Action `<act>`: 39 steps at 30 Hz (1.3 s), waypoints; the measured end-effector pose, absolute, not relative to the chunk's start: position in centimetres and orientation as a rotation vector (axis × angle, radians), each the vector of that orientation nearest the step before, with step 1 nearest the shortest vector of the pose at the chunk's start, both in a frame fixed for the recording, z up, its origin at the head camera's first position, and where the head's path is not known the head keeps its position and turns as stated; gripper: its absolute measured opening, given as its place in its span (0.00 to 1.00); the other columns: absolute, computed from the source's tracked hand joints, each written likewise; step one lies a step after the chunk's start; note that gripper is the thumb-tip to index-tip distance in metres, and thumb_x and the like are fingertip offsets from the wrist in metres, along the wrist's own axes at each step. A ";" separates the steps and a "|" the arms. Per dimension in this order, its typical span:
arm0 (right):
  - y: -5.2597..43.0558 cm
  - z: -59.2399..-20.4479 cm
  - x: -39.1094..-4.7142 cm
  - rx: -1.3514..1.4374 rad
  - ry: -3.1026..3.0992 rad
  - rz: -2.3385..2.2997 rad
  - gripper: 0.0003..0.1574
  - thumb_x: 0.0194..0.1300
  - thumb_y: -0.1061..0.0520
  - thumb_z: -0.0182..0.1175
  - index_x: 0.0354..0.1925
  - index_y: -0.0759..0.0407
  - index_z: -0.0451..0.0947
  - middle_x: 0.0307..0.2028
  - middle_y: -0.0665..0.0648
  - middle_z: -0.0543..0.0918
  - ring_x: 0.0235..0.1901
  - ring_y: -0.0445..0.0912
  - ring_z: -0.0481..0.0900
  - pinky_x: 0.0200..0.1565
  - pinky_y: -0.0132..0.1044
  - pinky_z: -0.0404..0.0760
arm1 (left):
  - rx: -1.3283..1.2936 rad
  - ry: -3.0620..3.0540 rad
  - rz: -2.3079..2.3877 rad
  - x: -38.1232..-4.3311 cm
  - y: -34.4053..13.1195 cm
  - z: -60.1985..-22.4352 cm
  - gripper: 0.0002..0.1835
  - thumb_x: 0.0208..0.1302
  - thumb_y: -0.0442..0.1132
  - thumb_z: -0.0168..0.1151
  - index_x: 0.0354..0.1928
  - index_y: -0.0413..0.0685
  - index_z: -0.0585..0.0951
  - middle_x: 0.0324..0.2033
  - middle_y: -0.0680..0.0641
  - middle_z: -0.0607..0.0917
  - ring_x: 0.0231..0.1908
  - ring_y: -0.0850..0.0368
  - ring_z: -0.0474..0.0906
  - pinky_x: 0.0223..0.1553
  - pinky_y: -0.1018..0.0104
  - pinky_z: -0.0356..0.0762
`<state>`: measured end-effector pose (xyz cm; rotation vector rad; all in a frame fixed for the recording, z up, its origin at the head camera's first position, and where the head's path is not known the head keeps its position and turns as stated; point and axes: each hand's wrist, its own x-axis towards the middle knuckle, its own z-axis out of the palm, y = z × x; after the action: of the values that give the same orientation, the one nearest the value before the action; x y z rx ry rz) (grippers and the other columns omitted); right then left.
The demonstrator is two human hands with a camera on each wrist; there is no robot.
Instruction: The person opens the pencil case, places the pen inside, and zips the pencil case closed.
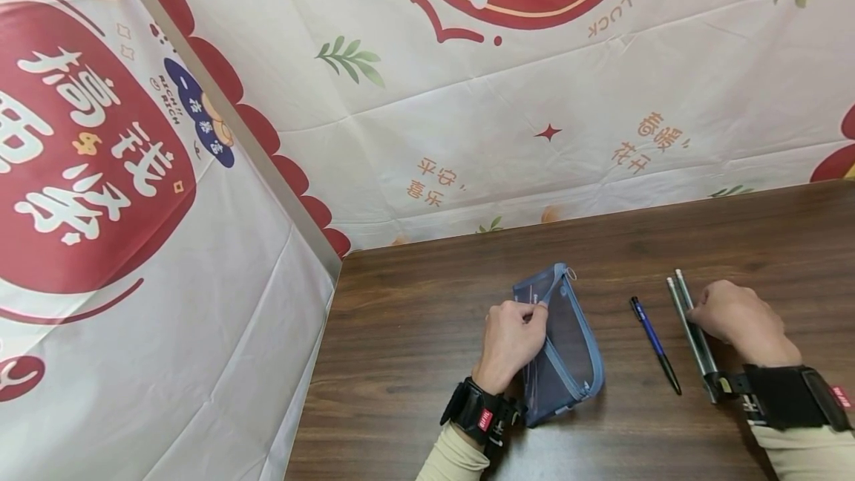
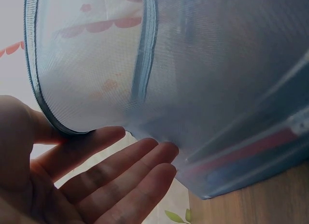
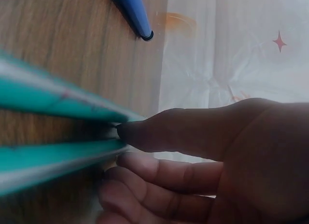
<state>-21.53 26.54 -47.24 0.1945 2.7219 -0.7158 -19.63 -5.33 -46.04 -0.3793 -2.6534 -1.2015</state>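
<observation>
A blue mesh zip pencil pouch [image 1: 568, 332] stands on the table, its zipper edge parted. My left hand [image 1: 513, 340] pinches the pouch's edge between thumb and index finger; in the left wrist view the other fingers [image 2: 140, 185] extend along the mesh. Two green pencils [image 1: 688, 325] with pale ends lie side by side at the right. My right hand [image 1: 744, 321] is down at them. In the right wrist view its thumb reaches between the pencils, with the fingers on the far side of the lower pencil [image 3: 63, 159], pinching it.
Between the pouch and the pencils lies a blue and black pen [image 1: 656, 346]. Through the mesh, a reddish strip [image 2: 246, 149] shows low in the pouch. A printed white cloth [image 1: 467, 110] hangs behind the brown wooden table [image 1: 394, 340], and another cloth panel [image 1: 220, 303] stands at left.
</observation>
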 end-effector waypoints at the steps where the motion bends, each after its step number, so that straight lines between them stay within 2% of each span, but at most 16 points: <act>1: 26.5 -47.2 -21.5 0.208 2.717 -0.708 0.17 0.60 0.55 0.55 0.34 0.72 0.71 0.22 0.62 0.71 0.23 0.53 0.69 0.24 0.46 0.67 | -0.379 -2.654 -1.203 -19.6 -5.3 -46.1 0.28 0.66 0.45 0.53 0.05 0.53 0.66 0.04 0.56 0.57 0.04 0.65 0.53 0.09 0.75 0.49; 5: 26.3 -47.3 -21.5 0.235 2.707 -0.695 0.27 0.60 0.51 0.58 0.42 0.77 0.68 0.24 0.64 0.71 0.23 0.54 0.70 0.25 0.48 0.69 | -0.381 -2.652 -1.202 -19.7 -5.3 -46.1 0.28 0.66 0.45 0.53 0.05 0.53 0.66 0.03 0.56 0.57 0.04 0.65 0.54 0.09 0.75 0.49; 10: 26.1 -47.5 -21.5 0.241 2.707 -0.693 0.27 0.59 0.47 0.59 0.38 0.73 0.69 0.22 0.61 0.70 0.22 0.52 0.70 0.25 0.48 0.68 | -0.386 -2.647 -1.193 -19.7 -5.3 -46.1 0.29 0.66 0.45 0.53 0.05 0.53 0.66 0.03 0.56 0.57 0.03 0.65 0.54 0.09 0.76 0.49; 17: 26.3 -47.6 -21.7 0.228 2.693 -0.680 0.35 0.58 0.43 0.60 0.43 0.76 0.69 0.24 0.64 0.74 0.23 0.53 0.71 0.25 0.50 0.69 | -0.393 -2.641 -1.186 -19.7 -5.3 -46.1 0.29 0.66 0.45 0.53 0.05 0.53 0.65 0.03 0.56 0.57 0.03 0.65 0.54 0.09 0.76 0.49; 26: 25.9 -47.1 -21.5 0.238 2.710 -0.703 0.21 0.60 0.46 0.58 0.30 0.65 0.73 0.21 0.60 0.73 0.21 0.51 0.71 0.23 0.47 0.68 | -0.388 -2.636 -1.203 -19.7 -5.4 -46.1 0.28 0.66 0.44 0.54 0.05 0.52 0.66 0.03 0.56 0.57 0.03 0.65 0.52 0.08 0.76 0.47; 32: 25.8 -47.1 -21.3 0.206 2.759 -0.708 0.17 0.60 0.49 0.58 0.25 0.60 0.70 0.20 0.57 0.68 0.21 0.50 0.67 0.22 0.45 0.64 | -0.386 -2.635 -1.207 -19.7 -5.4 -46.1 0.28 0.66 0.44 0.54 0.05 0.52 0.66 0.03 0.56 0.57 0.03 0.67 0.52 0.08 0.76 0.47; 39: 25.5 -47.1 -21.1 0.143 2.810 -0.750 0.17 0.59 0.49 0.59 0.22 0.57 0.67 0.19 0.53 0.65 0.20 0.48 0.64 0.21 0.41 0.59 | -0.389 -2.631 -1.217 -19.6 -5.4 -46.0 0.28 0.66 0.45 0.54 0.05 0.52 0.65 0.04 0.56 0.57 0.03 0.67 0.52 0.08 0.76 0.47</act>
<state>-21.08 25.46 -47.12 0.1430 2.8100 -0.7498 -19.62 -5.44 -46.05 -0.3893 -2.6313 -1.2168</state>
